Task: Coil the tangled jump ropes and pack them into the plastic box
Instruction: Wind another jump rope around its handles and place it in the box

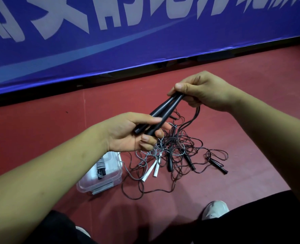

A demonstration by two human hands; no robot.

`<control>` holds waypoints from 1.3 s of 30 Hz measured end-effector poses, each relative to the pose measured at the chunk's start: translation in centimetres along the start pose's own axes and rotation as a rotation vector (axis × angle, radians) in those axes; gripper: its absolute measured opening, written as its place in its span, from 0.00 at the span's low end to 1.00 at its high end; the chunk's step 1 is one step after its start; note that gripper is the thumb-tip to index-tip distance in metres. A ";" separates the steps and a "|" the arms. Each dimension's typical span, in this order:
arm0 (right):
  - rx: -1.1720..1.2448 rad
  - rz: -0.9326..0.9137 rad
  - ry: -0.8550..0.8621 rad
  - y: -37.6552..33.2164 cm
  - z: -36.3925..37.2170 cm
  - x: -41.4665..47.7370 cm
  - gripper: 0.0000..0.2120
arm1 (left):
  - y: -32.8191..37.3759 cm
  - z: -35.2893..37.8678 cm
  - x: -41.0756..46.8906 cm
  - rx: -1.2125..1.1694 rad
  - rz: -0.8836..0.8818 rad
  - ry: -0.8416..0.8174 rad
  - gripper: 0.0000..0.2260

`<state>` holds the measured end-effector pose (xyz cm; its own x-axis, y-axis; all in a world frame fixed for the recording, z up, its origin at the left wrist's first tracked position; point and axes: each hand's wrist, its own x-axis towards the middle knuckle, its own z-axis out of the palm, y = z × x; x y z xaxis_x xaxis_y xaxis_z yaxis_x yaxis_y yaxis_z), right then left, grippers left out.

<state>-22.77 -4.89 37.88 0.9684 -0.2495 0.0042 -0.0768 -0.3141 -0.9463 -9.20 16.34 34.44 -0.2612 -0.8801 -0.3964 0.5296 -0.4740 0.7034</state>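
Left hand: the left hand is held above the floor, fingers curled round the thick ends of two black handles.
Right hand: the right hand is farther and to the right, thumb and fingers pinching the thin ends of the same pair.
Handles: they lie side by side, touching, slanting from near-left up to far-right between the hands.
Cord: a dark cord drops from the right hand into the tangle.
Tangle: the tangled jump ropes lie on the red floor below the hands, with white handles at the left side and loose black grips at the right.
Box: the plastic box sits just left of the tangle, partly under the left forearm, with a coiled rope inside.
Far edge: a blue banner bounds the floor; its lower edge slants up to the right.
Open room: bare floor lies between banner and tangle, and to the right of the tangle.
Near edge: dark trouser legs and a pale shoe lie near the outermost loop.
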 end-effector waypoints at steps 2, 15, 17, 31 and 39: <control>0.005 -0.005 0.002 0.0 0.1 0.0 0.15 | -0.2 0.4 0.3 0.015 -0.009 0.050 0.20; 0.171 0.131 0.106 1.2 1.5 0.8 0.12 | 0.9 0.7 1.3 -0.115 0.422 0.308 0.03; 0.137 0.158 0.103 1.2 1.8 0.9 0.10 | 1.2 0.5 1.3 -0.163 0.487 0.355 0.03; 0.078 0.249 0.006 -0.4 6.7 1.1 0.13 | 4.8 -3.0 0.4 -0.510 0.799 0.754 0.06; 0.352 0.260 -0.029 -1.0 8.7 0.6 0.11 | 4.4 -4.0 1.0 -0.452 0.792 0.867 0.08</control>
<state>-20.08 3.30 36.04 0.9342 -0.2518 -0.2528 -0.2380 0.0881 -0.9673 -3.92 13.51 34.83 0.7784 -0.5307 -0.3354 0.5714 0.3776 0.7286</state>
